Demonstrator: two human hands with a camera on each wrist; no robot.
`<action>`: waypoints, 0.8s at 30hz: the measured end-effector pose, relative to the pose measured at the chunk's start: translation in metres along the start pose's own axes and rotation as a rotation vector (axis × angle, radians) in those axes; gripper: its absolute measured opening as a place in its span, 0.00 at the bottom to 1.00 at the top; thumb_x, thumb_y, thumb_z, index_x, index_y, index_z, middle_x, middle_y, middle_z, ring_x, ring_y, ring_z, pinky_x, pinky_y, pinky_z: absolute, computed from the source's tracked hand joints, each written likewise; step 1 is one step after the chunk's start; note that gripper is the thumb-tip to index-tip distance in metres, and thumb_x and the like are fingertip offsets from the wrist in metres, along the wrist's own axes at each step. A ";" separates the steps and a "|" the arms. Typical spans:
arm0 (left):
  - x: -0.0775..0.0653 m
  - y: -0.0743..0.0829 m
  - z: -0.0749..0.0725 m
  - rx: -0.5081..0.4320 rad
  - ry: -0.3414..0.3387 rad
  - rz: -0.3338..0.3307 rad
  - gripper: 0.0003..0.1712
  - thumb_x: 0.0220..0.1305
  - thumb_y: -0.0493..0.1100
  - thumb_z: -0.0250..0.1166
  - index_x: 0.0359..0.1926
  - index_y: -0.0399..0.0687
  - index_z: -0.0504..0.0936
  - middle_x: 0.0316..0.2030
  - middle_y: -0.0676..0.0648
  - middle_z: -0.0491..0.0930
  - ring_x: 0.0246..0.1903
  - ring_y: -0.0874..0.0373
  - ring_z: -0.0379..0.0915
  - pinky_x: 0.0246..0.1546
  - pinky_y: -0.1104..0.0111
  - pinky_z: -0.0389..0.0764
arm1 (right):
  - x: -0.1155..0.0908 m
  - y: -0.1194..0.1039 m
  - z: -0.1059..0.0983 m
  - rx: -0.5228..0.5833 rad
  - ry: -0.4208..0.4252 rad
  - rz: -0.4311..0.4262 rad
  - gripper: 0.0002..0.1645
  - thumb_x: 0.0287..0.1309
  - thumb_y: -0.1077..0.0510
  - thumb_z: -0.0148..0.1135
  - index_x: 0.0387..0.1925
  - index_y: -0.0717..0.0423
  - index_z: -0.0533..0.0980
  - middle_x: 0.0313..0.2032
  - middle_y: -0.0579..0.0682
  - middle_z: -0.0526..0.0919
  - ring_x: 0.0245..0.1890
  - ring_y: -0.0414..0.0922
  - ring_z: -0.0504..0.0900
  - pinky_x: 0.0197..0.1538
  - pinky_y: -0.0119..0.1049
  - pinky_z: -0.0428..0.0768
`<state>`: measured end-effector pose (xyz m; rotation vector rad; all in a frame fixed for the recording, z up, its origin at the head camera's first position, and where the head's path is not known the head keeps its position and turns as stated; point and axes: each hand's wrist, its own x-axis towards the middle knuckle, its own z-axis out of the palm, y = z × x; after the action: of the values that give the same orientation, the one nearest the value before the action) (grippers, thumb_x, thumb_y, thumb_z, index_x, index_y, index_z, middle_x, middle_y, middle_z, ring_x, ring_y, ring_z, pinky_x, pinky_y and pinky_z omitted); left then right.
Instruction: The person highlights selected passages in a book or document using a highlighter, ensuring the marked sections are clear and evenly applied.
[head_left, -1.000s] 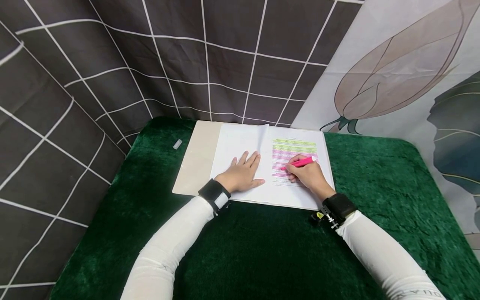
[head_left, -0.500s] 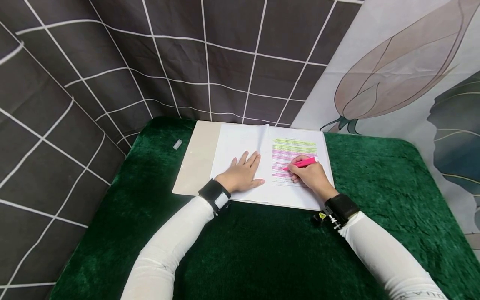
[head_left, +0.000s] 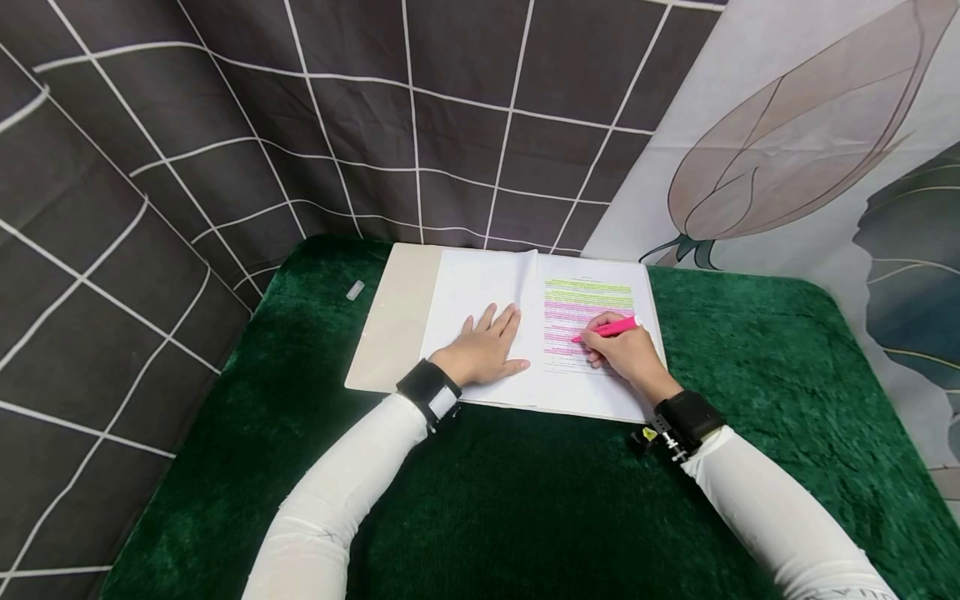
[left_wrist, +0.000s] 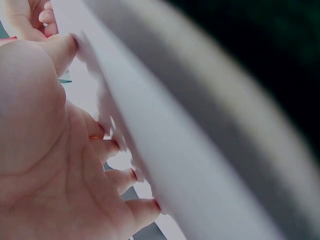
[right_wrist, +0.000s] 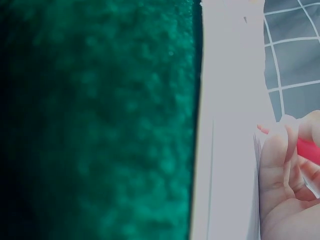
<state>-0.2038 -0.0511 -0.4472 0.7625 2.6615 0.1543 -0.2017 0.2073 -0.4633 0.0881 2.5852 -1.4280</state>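
In the head view my right hand pinches a pink highlighter, its tip down at the printed lines of the right page. Upper lines there are marked yellow, lower ones pink. My left hand lies flat with spread fingers on the blank left page. In the left wrist view, its fingertips press against the paper. Both pages lie in an opened beige folder. The right wrist view shows the highlighter's red barrel between thumb and fingers, partly covered by the hand.
A small translucent piece lies left of the folder on the green plush cloth. Behind the table hang a dark grid-patterned curtain and a pale curtain with a plant print.
My right hand has slid slightly to the right along the printed lines with the highlighter. The left hand stays in the same spot.
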 end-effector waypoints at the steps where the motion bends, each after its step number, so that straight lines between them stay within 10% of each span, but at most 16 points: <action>1: 0.000 0.000 0.000 0.000 -0.001 0.000 0.50 0.70 0.68 0.42 0.77 0.44 0.34 0.78 0.45 0.32 0.75 0.43 0.25 0.71 0.42 0.44 | 0.000 0.000 0.000 0.000 0.000 0.006 0.20 0.60 0.45 0.64 0.40 0.59 0.77 0.23 0.52 0.83 0.19 0.41 0.81 0.22 0.27 0.79; 24: -0.001 0.000 0.000 0.001 0.005 0.004 0.49 0.70 0.68 0.42 0.77 0.44 0.35 0.78 0.44 0.32 0.75 0.42 0.26 0.71 0.42 0.45 | -0.004 0.003 -0.010 0.017 -0.005 0.038 0.21 0.60 0.44 0.64 0.42 0.58 0.76 0.26 0.53 0.84 0.20 0.41 0.81 0.23 0.26 0.79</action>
<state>-0.2031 -0.0512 -0.4464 0.7686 2.6653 0.1566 -0.1989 0.2175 -0.4597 0.1347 2.5540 -1.4357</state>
